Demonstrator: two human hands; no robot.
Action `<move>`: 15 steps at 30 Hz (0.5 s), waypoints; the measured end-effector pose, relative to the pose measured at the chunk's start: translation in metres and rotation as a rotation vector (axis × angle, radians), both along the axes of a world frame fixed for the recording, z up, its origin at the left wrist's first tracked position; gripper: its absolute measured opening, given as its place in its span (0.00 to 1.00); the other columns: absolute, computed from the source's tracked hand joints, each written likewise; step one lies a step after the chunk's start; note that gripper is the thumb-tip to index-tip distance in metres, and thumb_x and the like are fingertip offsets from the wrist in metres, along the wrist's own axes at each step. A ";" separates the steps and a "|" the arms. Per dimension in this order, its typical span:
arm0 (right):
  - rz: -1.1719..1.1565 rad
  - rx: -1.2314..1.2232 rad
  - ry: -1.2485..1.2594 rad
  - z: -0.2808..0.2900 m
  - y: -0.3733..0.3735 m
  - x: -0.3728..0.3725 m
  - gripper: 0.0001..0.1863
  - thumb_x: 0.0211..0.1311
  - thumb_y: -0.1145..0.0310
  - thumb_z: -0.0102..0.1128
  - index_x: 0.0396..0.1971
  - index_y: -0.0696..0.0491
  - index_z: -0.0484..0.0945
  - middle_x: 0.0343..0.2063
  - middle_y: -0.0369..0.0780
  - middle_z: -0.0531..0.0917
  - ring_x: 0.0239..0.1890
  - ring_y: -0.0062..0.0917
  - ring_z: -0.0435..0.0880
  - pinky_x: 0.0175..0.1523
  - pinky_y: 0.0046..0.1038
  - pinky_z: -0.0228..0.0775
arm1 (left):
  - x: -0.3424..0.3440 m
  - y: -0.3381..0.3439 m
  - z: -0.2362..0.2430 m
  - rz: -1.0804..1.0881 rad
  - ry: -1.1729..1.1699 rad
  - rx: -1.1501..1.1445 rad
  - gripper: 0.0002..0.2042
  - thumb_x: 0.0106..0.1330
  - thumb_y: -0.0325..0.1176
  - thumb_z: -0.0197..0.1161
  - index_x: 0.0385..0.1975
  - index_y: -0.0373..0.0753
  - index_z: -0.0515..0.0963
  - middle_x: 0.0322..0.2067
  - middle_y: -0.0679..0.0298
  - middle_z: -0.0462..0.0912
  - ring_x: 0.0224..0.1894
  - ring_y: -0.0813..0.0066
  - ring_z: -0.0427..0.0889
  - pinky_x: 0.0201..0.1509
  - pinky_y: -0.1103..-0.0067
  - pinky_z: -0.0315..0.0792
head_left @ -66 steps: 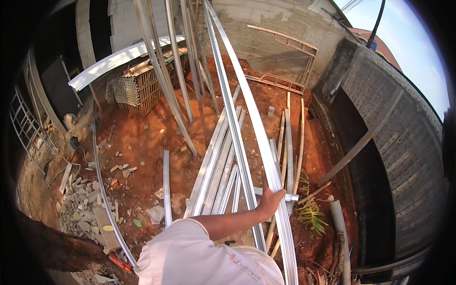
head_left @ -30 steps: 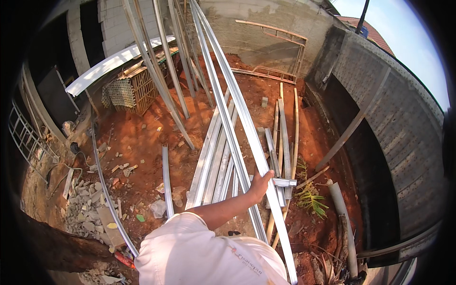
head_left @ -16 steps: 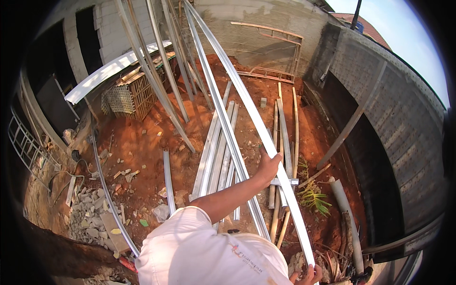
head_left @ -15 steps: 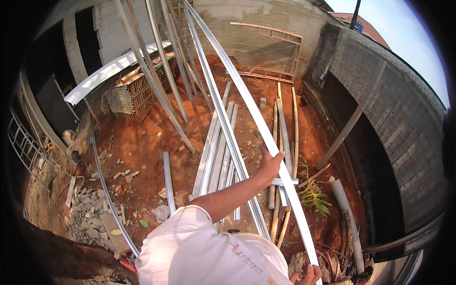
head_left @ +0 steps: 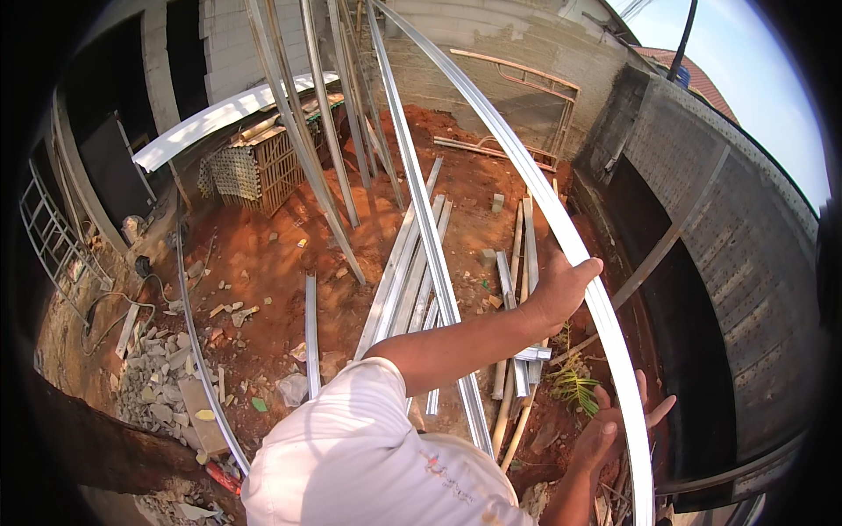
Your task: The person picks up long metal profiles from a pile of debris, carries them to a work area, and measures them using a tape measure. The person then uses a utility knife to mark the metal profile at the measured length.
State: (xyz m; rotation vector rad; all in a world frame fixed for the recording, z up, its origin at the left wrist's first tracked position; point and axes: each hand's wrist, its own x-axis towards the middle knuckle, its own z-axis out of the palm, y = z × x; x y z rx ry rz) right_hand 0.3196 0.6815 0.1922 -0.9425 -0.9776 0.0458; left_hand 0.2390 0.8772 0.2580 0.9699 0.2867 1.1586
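Observation:
A long, bright metal channel [head_left: 537, 174] slants from the top centre to the lower right edge. My left hand [head_left: 564, 285] is closed round it, with the thumb over its near side and the fingers partly hidden. Lower along the same channel, my right hand [head_left: 614, 430] is open with fingers spread; the channel covers part of that palm, so contact is unclear. A second long metal channel [head_left: 427, 223] runs to the left of the first, passing beneath my left forearm.
Several metal profiles [head_left: 399, 263] and bamboo poles [head_left: 506, 399] lie on the red soil. Upright poles [head_left: 329, 123] stand at the back left beside a bamboo cage [head_left: 267, 171]. Rubble [head_left: 162, 394] is heaped at the left; a grey wall [head_left: 728, 237] borders the right.
My left hand has moved right, carrying the channel's near part with it. The right hand has come up and further right, its fingers now spread instead of closed near the channel's end.

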 end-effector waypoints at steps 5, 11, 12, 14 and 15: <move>-0.038 0.273 -0.429 0.037 0.020 0.048 0.38 0.66 0.43 0.48 0.67 0.49 0.47 0.62 0.59 0.60 0.63 0.47 0.67 0.66 0.46 0.63 | -0.005 -0.012 0.056 -0.039 -0.044 0.152 0.27 0.66 0.41 0.60 0.54 0.34 0.53 0.37 0.60 0.72 0.31 0.75 0.78 0.33 0.78 0.78; 0.012 0.496 -0.464 0.112 0.043 0.055 0.23 0.68 0.47 0.42 0.56 0.44 0.62 0.54 0.57 0.73 0.57 0.45 0.74 0.60 0.44 0.71 | -0.035 -0.022 0.080 0.115 0.327 0.402 0.53 0.58 0.75 0.42 0.69 0.38 0.32 0.43 0.52 0.65 0.44 0.69 0.75 0.38 0.77 0.79; 0.143 0.588 -0.451 0.124 0.046 0.062 0.19 0.71 0.52 0.44 0.50 0.51 0.65 0.53 0.61 0.72 0.56 0.49 0.74 0.62 0.46 0.70 | -0.039 -0.025 0.076 0.157 0.346 0.399 0.51 0.60 0.73 0.43 0.70 0.39 0.36 0.46 0.52 0.66 0.45 0.69 0.75 0.41 0.76 0.78; 0.142 0.655 -0.432 0.151 0.052 0.064 0.18 0.70 0.52 0.46 0.49 0.49 0.68 0.51 0.58 0.75 0.55 0.49 0.76 0.60 0.46 0.71 | -0.045 -0.025 0.062 0.265 0.372 0.408 0.46 0.63 0.69 0.44 0.70 0.39 0.43 0.50 0.50 0.66 0.48 0.68 0.73 0.45 0.75 0.76; 0.134 0.655 -0.445 0.168 0.047 0.068 0.17 0.69 0.51 0.48 0.49 0.46 0.70 0.51 0.54 0.76 0.55 0.49 0.76 0.61 0.47 0.70 | -0.044 -0.027 0.058 0.244 0.400 0.395 0.45 0.64 0.68 0.45 0.69 0.38 0.44 0.50 0.51 0.66 0.49 0.68 0.73 0.46 0.75 0.76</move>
